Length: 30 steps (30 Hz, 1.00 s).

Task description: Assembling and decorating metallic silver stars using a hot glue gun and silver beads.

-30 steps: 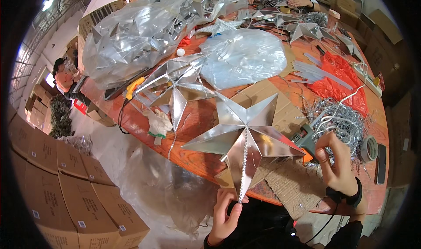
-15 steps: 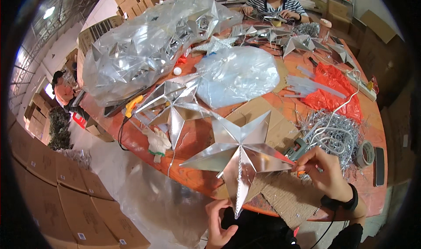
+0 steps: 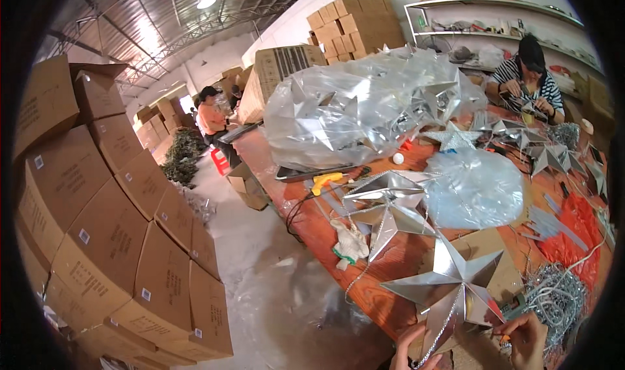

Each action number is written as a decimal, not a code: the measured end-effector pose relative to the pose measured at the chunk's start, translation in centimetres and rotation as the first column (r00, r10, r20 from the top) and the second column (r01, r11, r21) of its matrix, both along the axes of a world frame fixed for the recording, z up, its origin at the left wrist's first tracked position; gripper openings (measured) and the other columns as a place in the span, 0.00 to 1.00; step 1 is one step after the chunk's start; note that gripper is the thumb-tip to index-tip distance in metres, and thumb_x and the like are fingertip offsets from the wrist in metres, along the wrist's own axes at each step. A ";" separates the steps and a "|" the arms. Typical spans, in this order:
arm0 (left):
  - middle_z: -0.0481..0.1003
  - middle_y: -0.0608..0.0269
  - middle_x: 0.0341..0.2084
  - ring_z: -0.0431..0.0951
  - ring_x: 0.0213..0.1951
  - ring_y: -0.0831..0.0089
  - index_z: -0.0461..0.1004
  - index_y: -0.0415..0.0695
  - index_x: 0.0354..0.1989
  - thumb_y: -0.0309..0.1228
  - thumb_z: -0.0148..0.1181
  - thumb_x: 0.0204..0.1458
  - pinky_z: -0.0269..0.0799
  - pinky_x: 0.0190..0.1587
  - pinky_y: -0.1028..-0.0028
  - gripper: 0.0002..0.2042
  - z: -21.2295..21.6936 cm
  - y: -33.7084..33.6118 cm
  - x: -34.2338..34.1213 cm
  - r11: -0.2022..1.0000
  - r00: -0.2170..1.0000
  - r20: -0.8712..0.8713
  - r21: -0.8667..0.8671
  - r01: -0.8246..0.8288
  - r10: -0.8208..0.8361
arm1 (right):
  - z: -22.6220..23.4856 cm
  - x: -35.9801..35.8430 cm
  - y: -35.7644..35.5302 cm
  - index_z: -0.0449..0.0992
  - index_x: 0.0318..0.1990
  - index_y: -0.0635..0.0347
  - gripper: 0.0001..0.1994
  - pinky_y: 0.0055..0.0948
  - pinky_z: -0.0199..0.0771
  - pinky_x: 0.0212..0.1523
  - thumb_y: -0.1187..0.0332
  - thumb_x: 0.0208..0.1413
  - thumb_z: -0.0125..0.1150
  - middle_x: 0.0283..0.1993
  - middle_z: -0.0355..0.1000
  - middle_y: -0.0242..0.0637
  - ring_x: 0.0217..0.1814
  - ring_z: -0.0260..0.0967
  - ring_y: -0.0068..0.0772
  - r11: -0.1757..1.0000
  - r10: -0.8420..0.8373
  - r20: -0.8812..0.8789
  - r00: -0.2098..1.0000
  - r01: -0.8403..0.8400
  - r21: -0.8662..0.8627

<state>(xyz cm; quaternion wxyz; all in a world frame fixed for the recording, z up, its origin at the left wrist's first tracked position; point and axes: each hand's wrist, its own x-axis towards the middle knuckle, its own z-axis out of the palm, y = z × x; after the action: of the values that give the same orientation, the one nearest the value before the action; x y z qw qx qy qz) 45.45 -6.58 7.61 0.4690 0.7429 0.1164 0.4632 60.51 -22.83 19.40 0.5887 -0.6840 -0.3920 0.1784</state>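
The silver star [image 3: 463, 272] is at the counter's [image 3: 376, 292] near edge. The left hand's [image 3: 405, 347] grip curls around its lower point, probably for steadiness; the right hand [image 3: 528, 339] bends its fingers beside another point, but pinching or not, I cannot tell.

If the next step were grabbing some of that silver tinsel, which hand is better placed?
Probably the right hand: it is close beside the silver tinsel. The left hand is farther off, at the lower point of the large silver star.
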 end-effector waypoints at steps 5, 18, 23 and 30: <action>0.62 0.54 0.54 0.62 0.59 0.66 0.57 0.38 0.59 0.21 0.61 0.50 0.56 0.59 0.70 0.28 -2.4 -0.5 -0.3 0.981 0.996 -0.019 -0.175 0.087 -0.092 | 2.1 -0.6 0.5 0.72 0.34 0.68 0.08 0.23 0.69 0.46 0.88 0.51 0.50 0.41 0.73 0.42 0.46 0.70 0.29 0.980 -0.020 0.100 0.995 0.040 -0.194; 0.63 0.62 0.51 0.64 0.56 0.72 0.58 0.41 0.58 0.16 0.56 0.51 0.60 0.56 0.72 0.25 -2.6 1.8 -1.1 0.828 0.948 0.168 -0.461 0.318 -0.270 | 2.5 -1.2 0.7 0.78 0.31 0.65 0.12 0.26 0.70 0.38 0.90 0.41 0.56 0.41 0.71 0.44 0.40 0.72 0.36 0.981 0.037 0.396 0.918 0.043 -0.190; 0.67 0.60 0.46 0.68 0.49 0.70 0.64 0.40 0.52 0.24 0.59 0.49 0.64 0.52 0.73 0.20 -0.1 3.5 -1.1 0.941 0.997 0.005 -0.331 0.072 -0.075 | 0.5 0.5 -0.2 0.80 0.33 0.59 0.07 0.29 0.72 0.40 0.77 0.43 0.66 0.37 0.76 0.38 0.39 0.74 0.35 0.992 0.009 0.450 0.893 0.049 -0.115; 0.68 0.59 0.41 0.69 0.41 0.72 0.62 0.37 0.53 0.32 0.53 0.58 0.64 0.43 0.75 0.17 2.7 5.4 -1.0 0.962 0.997 -0.077 -0.271 -0.030 0.009 | 0.6 1.3 0.3 0.74 0.40 0.65 0.08 0.32 0.70 0.47 0.75 0.53 0.58 0.42 0.69 0.39 0.46 0.68 0.40 0.990 0.141 0.515 0.846 -0.130 -0.057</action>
<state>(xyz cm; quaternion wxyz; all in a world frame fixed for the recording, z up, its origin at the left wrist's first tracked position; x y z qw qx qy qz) 44.40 -1.22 10.27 0.5574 0.6872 0.2037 0.4191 61.83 -22.55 20.03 0.4406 -0.6833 -0.5812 0.0331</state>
